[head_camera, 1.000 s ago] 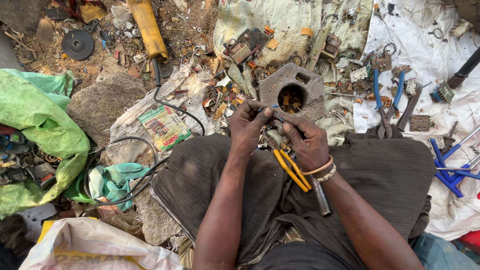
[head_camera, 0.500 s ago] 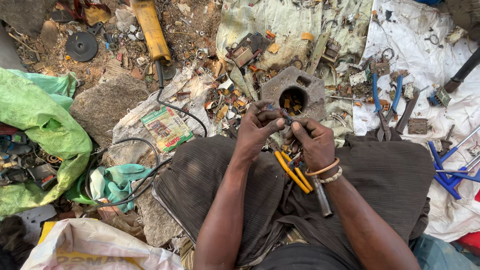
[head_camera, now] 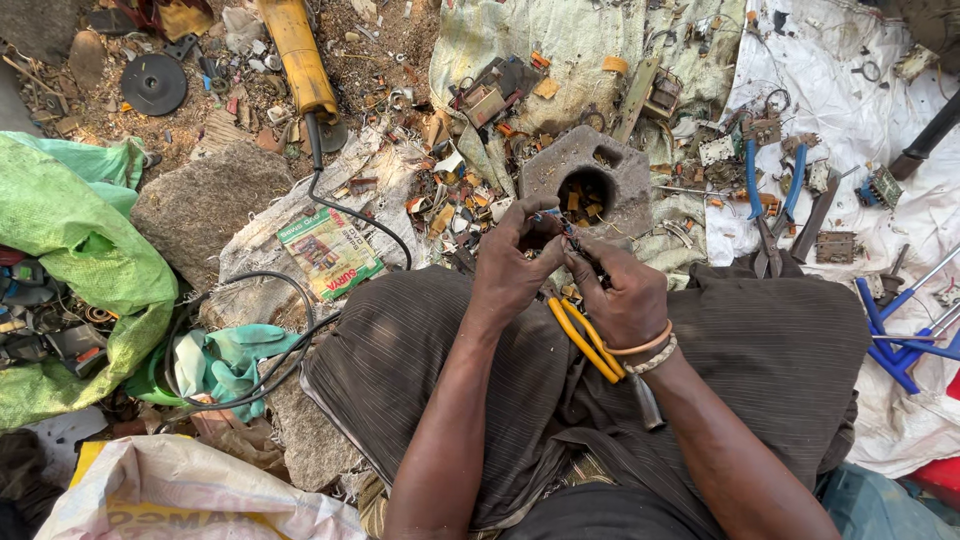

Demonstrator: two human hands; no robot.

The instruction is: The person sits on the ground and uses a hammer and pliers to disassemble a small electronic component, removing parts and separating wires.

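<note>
View from the head camera, looking down on a seated person's lap. The left hand [head_camera: 515, 262] and the right hand [head_camera: 622, 295] are brought together just above the knees, so that a small piece of wiring [head_camera: 560, 228], thin and partly hidden by the fingers, is held between them; the grip of each hand is closed on it in a fingertip pinch, probably because so small a part cannot be steadied otherwise. What kind of part it is cannot be told. Yellow-handled pliers [head_camera: 585, 340] are laid on the dark striped cloth [head_camera: 400, 370] over the lap, just beside the right wrist, presumably kept within reach. A grey metal housing [head_camera: 620, 170] with a round opening holding small scraps is set on the ground directly ahead of the hands. Blue-handled pliers [head_camera: 770, 195] lie on a white sheet [head_camera: 880, 120] to the right, among small components. To the left, a black cable [head_camera: 330, 205] runs from a yellow tool [head_camera: 295, 50] past a flat stone [head_camera: 205, 200] and a green bag [head_camera: 70, 230].
</note>
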